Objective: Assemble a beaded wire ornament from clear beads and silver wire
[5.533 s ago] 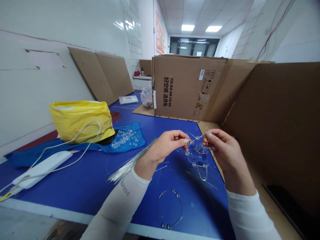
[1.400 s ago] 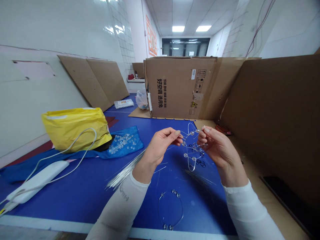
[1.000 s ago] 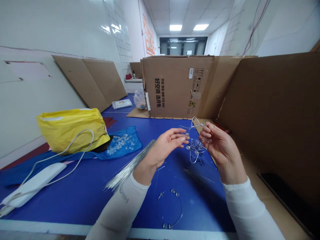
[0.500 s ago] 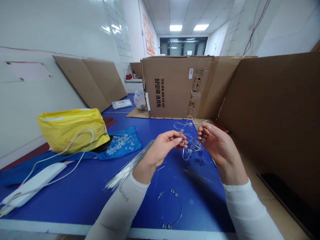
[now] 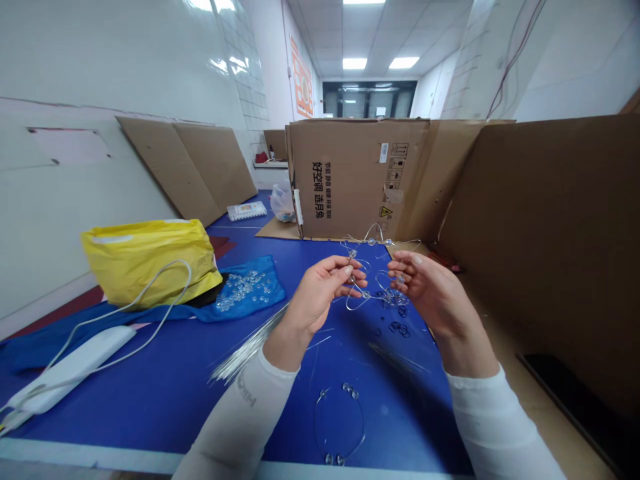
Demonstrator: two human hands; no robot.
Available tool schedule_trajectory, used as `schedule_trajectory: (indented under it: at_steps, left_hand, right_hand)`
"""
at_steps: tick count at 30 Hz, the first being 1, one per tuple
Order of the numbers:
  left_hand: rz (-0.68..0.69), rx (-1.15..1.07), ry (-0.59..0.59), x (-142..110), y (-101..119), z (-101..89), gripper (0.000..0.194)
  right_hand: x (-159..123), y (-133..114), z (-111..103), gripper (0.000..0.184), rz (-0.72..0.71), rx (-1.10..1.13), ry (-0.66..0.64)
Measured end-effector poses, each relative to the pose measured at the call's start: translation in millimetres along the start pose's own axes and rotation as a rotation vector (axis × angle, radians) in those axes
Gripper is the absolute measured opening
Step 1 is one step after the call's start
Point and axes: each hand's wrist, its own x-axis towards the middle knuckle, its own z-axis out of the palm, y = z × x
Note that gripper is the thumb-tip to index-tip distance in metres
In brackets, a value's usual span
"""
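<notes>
From the head camera, both forearms in white sleeves (image 5: 235, 427) reach out over a blue-topped table (image 5: 150, 415). The left hand (image 5: 317, 297) is nearly closed, its thumb and first finger pinched on a beaded wire frame (image 5: 366, 294), which hangs in the air between the hands, just above the table. The frame is a tangle of thin, bent wire loops set with small clear beads. The right hand (image 5: 435, 293) is half open, its fingers curled toward the far side of the frame. Its fingertips are right at the wire, but I cannot tell whether they grip it.

Beneath the frame lie small dark rings (image 5: 399, 329). Nearer the person, a beaded wire ring (image 5: 346, 387) lies flat on the table. A bundle of straight wires (image 5: 250, 347) lies just beyond the left forearm, and loose clear beads sit on a blue cloth (image 5: 260, 287) further left. Beside that cloth are a yellow bag (image 5: 150, 267) and a white power adapter (image 5: 75, 360) with its white cable. A cardboard box (image 5: 350, 180) stands at the far end of the table, and cardboard sheets (image 5: 170, 167) lean against the left wall.
</notes>
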Motion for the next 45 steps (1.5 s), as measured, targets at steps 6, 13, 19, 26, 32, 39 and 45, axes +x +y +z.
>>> schedule_trajectory:
  at_steps: [6,13,19,26,32,39,45]
  left_hand:
    - [-0.016,0.012,0.007,-0.9,2.8,1.1,0.011]
    - [0.002,0.0,0.001,-1.2,2.5,-0.2,0.008]
    - [0.029,-0.012,-0.002,-0.4,3.3,-3.1,0.012]
    - [0.039,-0.019,0.0,-0.4,3.9,-2.6,0.013]
    - [0.039,0.029,0.006,-2.6,5.9,-0.9,0.015]
    - [0.043,0.098,-0.023,-4.8,4.5,-0.3,0.021]
    - [0.055,0.076,-0.05,-4.6,3.5,-0.2,0.021]
  right_hand:
    - [-4.0,0.1,5.6,0.034,-0.055,-0.067,0.011]
    - [-0.5,0.6,-0.8,0.028,-0.046,-0.092,0.047]
    - [-1.1,0.5,1.2,0.034,0.033,-0.125,0.035]
    - [-2.3,4.0,1.2,0.031,0.023,-0.193,-0.037]
    - [-3.4,1.8,3.5,0.031,0.006,-0.177,-0.018]
    - [-2.8,0.9,3.6,0.029,-0.008,-0.162,0.023]
    - [-3.0,2.0,2.3,0.026,-0.04,-0.181,0.017]
